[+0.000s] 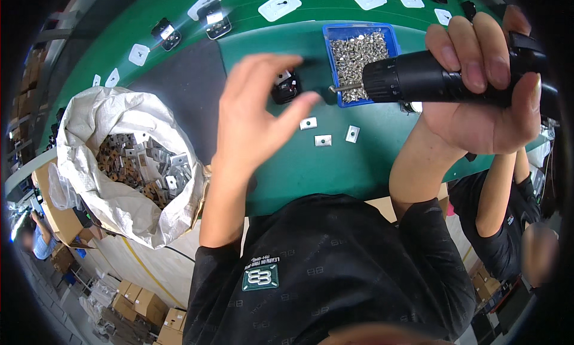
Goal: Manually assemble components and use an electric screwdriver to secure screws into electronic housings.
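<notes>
My right hand (472,127) is wrapped round a black electric screwdriver (412,76), whose bit points left across the front of a blue tray (394,41) full of small silver screws (362,55). A small screw head (332,89) appears to sit at the bit's tip. My left hand (251,109) hovers over the green table, thumb and fingers apart, with nothing visible in it. Just beyond its fingers lies a small black part (287,89) with a metal piece on it, partly hidden by that hand. Several small silver plates (323,140) with a centre hole lie nearer me.
A white woven sack (84,115) of metal plates stands at the left, beside a dark mat (185,85). Along the far green strip (245,7) lie white cards (280,6) and black-and-metal parts (214,23). Another person (496,213) is close at right.
</notes>
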Demonstrator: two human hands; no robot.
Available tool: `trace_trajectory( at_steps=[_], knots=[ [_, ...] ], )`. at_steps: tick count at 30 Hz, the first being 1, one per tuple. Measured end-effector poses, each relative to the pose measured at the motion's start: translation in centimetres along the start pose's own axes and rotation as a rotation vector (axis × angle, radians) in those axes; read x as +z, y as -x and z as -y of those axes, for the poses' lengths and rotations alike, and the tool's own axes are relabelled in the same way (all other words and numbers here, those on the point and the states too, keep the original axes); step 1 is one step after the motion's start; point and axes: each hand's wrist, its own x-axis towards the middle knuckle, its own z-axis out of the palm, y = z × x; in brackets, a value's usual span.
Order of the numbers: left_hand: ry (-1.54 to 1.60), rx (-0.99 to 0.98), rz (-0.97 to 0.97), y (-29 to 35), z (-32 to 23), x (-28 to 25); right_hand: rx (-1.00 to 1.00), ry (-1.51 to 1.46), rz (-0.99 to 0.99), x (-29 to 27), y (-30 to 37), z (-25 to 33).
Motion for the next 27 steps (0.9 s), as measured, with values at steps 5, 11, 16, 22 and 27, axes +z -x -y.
trace_trajectory(
  at_steps=[5, 11, 16, 22, 27],
  knots=[
    [0.159, -0.051, -0.019, 0.3, -2.5, 1.3, 0.039, 0.015, 0.07, 0.6, -0.3, -0.2],
    [0.211, -0.084, 0.007, 0.6, -2.2, 1.5, 0.083, 0.013, 0.114, 0.8, -0.5, -0.1],
    [0.558, -0.197, 0.015, 1.6, -1.5, 2.6, 0.078, 0.003, 0.105, 0.8, -0.5, 0.0],
    [0.676, -0.179, 0.0, 1.9, -1.7, 2.7, 0.098, -0.044, 0.076, 0.8, -0.5, -0.1],
    [0.703, -0.16, -0.035, 2.2, -1.3, 3.0, 0.12, -0.085, 0.062, 0.8, -0.4, -0.2]
  ],
)
